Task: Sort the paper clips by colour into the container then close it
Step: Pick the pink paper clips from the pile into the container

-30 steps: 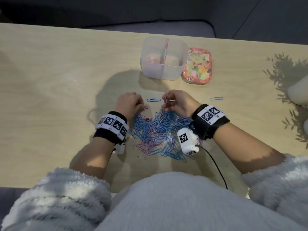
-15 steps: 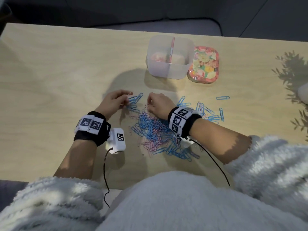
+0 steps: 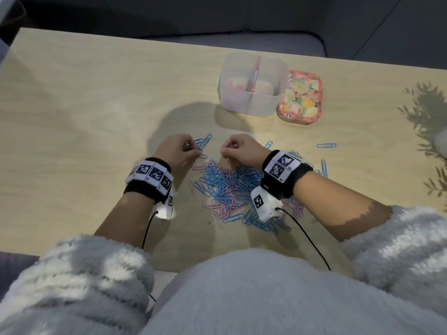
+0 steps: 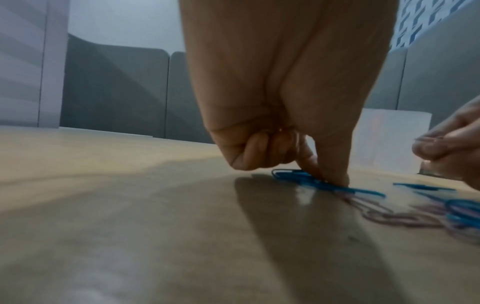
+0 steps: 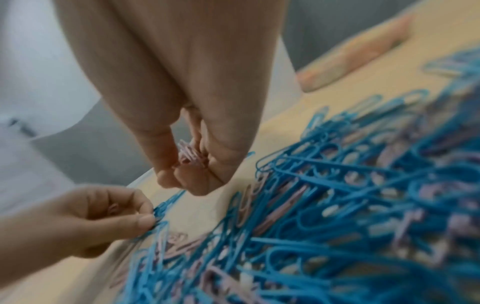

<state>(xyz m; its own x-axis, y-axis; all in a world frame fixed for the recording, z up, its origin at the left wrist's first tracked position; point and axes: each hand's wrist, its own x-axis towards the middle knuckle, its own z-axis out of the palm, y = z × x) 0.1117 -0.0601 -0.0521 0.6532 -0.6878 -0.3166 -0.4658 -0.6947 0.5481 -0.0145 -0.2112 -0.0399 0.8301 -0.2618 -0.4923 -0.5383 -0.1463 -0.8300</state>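
A mixed pile of blue and pink paper clips (image 3: pixel 229 187) lies on the wooden table between my hands. My left hand (image 3: pixel 191 149) is at the pile's far left, fingers curled. Its thumb and forefinger pinch blue clips (image 4: pixel 306 179) lying flat on the table, and a pink clip shows inside the curl in the right wrist view. My right hand (image 3: pixel 227 148) holds a small bunch of pink clips (image 5: pixel 188 156) in its curled fingers just above the pile. The clear container (image 3: pixel 251 102) stands open beyond, with a pink divider (image 3: pixel 256 73) and pink clips in its left compartment.
The floral lid (image 3: pixel 301 96) lies right of the container, touching it. Loose blue clips (image 3: pixel 326 145) are scattered right of my right wrist. A pale object (image 3: pixel 441 143) sits at the table's right edge among leaf shadows. Wrist-camera cables trail toward my body.
My left hand moved out to the blue clips at the pile's far-left edge. My right hand shifted left with its pink clips. More blue clips now lie spread to the right.
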